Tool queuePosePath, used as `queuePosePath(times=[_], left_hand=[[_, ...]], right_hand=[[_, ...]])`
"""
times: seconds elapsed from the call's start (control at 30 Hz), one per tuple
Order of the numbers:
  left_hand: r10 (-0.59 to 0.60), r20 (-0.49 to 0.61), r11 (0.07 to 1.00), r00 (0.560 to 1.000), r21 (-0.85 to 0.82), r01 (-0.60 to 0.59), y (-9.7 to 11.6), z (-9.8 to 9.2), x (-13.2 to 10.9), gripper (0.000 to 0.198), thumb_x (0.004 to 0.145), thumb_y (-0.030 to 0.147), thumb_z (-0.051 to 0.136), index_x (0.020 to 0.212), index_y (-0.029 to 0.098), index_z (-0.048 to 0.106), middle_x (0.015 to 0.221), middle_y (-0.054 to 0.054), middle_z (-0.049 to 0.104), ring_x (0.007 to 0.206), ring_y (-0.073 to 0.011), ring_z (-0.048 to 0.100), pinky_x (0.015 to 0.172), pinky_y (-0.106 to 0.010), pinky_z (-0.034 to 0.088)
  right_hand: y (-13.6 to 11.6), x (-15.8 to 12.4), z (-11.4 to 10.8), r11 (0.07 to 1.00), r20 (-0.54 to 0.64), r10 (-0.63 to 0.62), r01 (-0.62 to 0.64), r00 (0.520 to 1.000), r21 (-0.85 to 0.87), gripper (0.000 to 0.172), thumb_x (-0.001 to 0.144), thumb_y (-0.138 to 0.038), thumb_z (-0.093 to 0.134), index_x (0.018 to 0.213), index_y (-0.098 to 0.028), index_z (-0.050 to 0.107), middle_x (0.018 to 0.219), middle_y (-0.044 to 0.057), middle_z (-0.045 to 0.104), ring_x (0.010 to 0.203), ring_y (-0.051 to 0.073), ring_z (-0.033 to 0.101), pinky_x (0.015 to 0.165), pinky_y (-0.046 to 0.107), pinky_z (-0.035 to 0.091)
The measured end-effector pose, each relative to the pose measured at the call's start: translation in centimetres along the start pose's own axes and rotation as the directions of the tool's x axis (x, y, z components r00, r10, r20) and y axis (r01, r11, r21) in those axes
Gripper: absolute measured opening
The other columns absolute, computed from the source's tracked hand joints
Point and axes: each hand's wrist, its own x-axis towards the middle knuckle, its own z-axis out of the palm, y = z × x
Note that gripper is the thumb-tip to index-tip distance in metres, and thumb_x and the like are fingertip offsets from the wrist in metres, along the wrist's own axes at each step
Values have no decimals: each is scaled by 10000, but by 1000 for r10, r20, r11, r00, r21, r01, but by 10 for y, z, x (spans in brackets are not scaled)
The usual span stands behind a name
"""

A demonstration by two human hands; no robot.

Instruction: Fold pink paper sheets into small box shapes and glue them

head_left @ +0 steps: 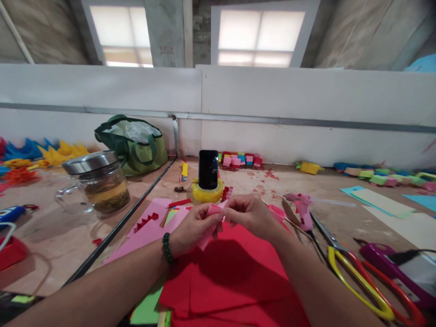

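Note:
A piece of pink paper (pixel 205 238) is held between both hands above a stack of red sheets (pixel 238 272). My left hand (pixel 195 227), with a dark bead bracelet on its wrist, pinches the paper between thumb and fingers. Close against it, my right hand (pixel 250 213) pinches the paper's upper right part with thumb and forefinger. The fingers hide much of the paper, so its full shape cannot be made out. Pink sheets (pixel 153 225) and a red zigzag-folded strip (pixel 147 221) lie to the left of the hands.
A phone (pixel 208 169) leans in a yellow tape roll (pixel 207 190) ahead. At right lie a pink glue gun (pixel 303 209) and large scissors (pixel 357 272). On the left stand a glass tea jug (pixel 105 188) and a green bag (pixel 139 150). Small folded paper pieces (pixel 240 159) line the back.

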Motion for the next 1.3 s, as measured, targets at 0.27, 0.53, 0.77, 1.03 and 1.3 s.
queuePosePath(times=[0.27,0.53,0.77,1.03,1.3], left_hand=[[-58,23,995,998,-75,60,3,-1,-1,323,787,452,651,798,135,590,625,-5,610,483,-91,540,476,-198,431],[-59,70,997,996,-49,63,1,-1,-2,424,735,535,683,758,115,627,640,-43,658,490,-106,576,493,-205,451],[-14,120,999,993,38,10,-1,-1,-2,426,759,543,661,732,120,619,637,-50,672,513,-125,611,521,-215,467],[-42,124,999,991,17,41,0,0,-1,460,721,569,684,720,111,644,659,-63,676,558,-140,619,574,-243,481],[-143,96,989,985,51,139,0,-11,4,396,707,457,738,871,104,667,788,-57,661,677,-116,578,600,-205,409]], right_hand=[[2,0,0,991,-3,-108,108,994,-77,226,816,-328,594,666,-164,633,582,-8,593,524,90,525,485,203,397],[8,2,11,985,-72,-117,106,990,-139,219,796,-386,634,745,-174,616,643,-2,593,582,114,524,529,227,408],[13,5,24,995,-162,-82,73,983,-63,245,802,-374,590,652,-182,570,579,-10,545,538,110,482,508,237,381],[8,4,17,999,-98,-29,25,995,-41,328,814,-470,560,654,-184,572,573,-11,540,526,108,478,485,233,371],[14,8,13,984,-222,-80,41,972,-176,254,799,-343,577,604,-196,509,543,-24,499,516,102,442,481,232,344]])
